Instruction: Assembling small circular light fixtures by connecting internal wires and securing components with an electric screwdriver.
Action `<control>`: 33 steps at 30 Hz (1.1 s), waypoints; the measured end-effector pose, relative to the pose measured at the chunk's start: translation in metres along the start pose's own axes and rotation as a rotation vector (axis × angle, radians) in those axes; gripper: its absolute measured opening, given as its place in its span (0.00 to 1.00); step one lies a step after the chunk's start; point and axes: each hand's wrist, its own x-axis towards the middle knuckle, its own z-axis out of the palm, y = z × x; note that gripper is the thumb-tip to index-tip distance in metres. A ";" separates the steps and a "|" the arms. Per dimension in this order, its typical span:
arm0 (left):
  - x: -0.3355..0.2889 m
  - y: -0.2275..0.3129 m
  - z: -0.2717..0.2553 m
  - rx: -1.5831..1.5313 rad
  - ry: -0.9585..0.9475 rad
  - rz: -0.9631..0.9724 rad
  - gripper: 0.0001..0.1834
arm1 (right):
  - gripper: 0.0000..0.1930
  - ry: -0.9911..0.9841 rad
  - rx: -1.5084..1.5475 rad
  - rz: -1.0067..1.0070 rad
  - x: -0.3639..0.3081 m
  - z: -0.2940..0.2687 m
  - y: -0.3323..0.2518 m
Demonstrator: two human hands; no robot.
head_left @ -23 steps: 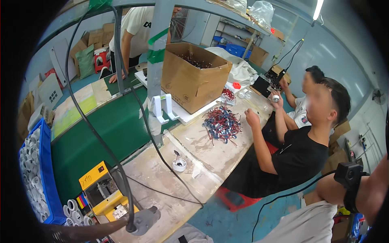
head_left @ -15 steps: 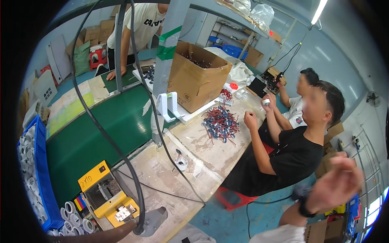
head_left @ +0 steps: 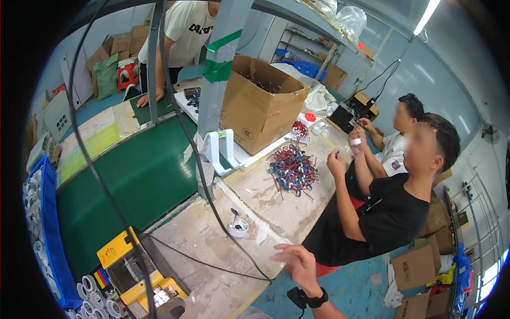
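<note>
My right hand (head_left: 297,264) reaches in from the lower right above the near table edge, a black band on its wrist. Its fingers are stretched and apart, with nothing visible in them. Nearest to it, on the worktable (head_left: 212,255), is a small white round housing (head_left: 238,228), with a dark part on wires standing up from it. My left hand cannot be made out. A dim greyish shape shows at the lower edge, beside a yellow bench machine (head_left: 151,287). Farther along the table lies a heap of small blue parts with red wires (head_left: 294,170).
Black cables (head_left: 199,159) hang across the view. A blue crate (head_left: 50,239) of white rings stands left of the green belt (head_left: 122,186). A cardboard box (head_left: 263,109) and a white bracket (head_left: 220,151) stand beyond. A co-worker in black (head_left: 398,207) sits at the right.
My right hand has moved left and down, from the far right to the table edge. The grey shape at the lower edge has mostly withdrawn. The view has shifted slightly.
</note>
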 end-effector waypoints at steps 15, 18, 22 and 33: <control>-0.019 -0.012 0.008 0.294 0.203 -0.032 0.09 | 0.10 -0.016 -0.082 -0.186 0.013 0.014 0.022; -0.018 -0.016 0.003 0.340 0.186 0.040 0.07 | 0.10 0.001 -0.080 -0.169 0.009 0.018 0.018; -0.017 -0.012 0.002 0.202 0.223 0.058 0.06 | 0.11 -0.037 -0.042 -0.187 0.005 0.021 0.015; -0.028 -0.029 0.005 0.019 0.188 -0.037 0.09 | 0.09 0.098 -0.248 -0.256 0.044 -0.021 -0.023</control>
